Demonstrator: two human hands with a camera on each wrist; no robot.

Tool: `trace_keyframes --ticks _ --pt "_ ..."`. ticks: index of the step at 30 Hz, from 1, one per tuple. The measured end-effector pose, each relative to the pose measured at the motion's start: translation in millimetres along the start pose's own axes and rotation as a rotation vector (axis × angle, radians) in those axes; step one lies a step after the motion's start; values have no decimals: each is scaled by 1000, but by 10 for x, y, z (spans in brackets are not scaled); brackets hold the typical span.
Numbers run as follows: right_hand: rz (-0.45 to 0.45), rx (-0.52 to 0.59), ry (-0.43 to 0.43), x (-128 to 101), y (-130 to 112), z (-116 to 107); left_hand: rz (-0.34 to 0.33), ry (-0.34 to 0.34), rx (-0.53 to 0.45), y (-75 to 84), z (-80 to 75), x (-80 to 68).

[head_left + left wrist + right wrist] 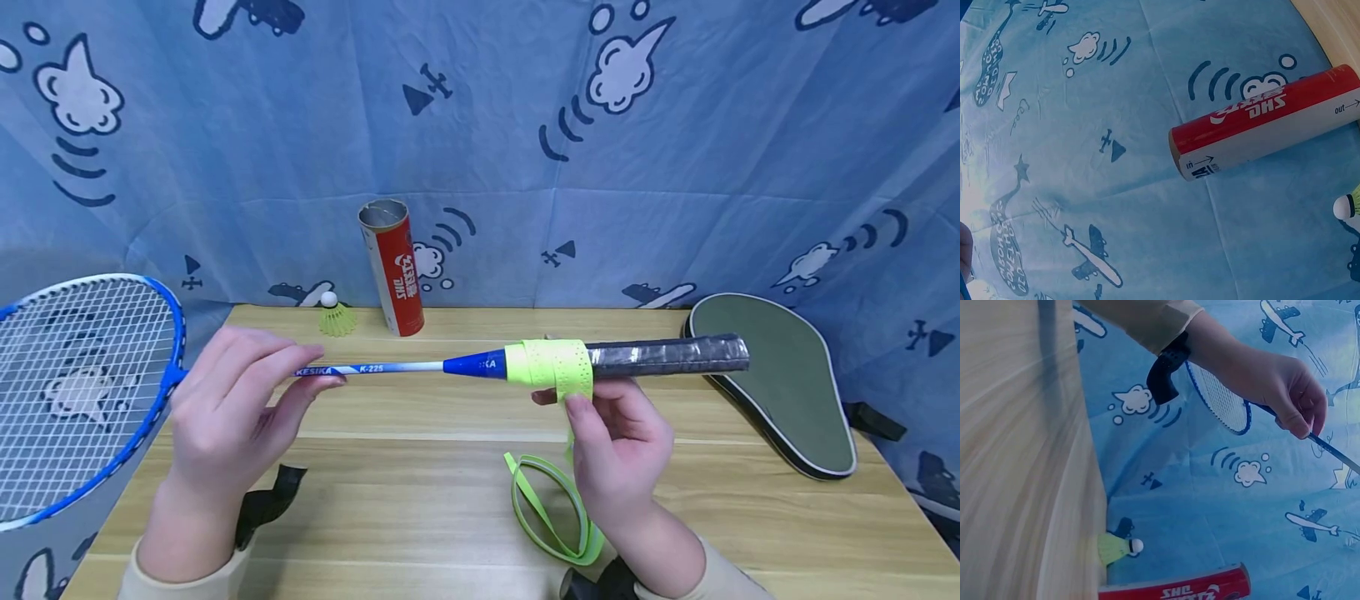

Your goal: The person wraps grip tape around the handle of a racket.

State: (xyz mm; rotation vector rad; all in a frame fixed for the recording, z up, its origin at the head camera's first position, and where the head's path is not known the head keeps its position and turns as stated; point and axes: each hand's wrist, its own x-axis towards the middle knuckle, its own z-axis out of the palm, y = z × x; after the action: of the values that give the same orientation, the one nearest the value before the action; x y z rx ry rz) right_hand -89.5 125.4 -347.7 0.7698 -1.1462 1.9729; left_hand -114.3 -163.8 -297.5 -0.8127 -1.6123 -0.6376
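A blue and white badminton racket (405, 367) is held level above the table, its strung head at the far left. My left hand (232, 408) pinches the shaft close to that head, as the right wrist view also shows of the left hand (1291, 400). Bright yellow overgrip tape (551, 365) is wound over the front part of the black handle (667, 356). Below the handle, my right hand (622, 442) pinches the loose tail of the tape between thumb and fingers. The handle's back part shows its dark wrapping.
A red and white shuttlecock tube (397, 271) stands at the back, with a yellow shuttlecock (336, 318) beside it. A coiled green strip (551, 508) lies on the wooden table (405, 517) below the handle. At right lies a dark green paddle-shaped case (772, 375).
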Motion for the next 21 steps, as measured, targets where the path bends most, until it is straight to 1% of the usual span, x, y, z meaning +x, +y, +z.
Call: trace_keyframes --ticks 3,9,15,21 --pt "-5 8 0 5 8 -1 -5 -12 -11 -8 -18 0" --pt "-5 -13 10 12 9 -6 -4 -38 -43 -10 -32 5" --pt "15 -24 1 30 -6 0 20 -53 -89 -7 -27 16" --pt "22 -65 48 34 -6 -1 27 -50 -84 3 -20 30"
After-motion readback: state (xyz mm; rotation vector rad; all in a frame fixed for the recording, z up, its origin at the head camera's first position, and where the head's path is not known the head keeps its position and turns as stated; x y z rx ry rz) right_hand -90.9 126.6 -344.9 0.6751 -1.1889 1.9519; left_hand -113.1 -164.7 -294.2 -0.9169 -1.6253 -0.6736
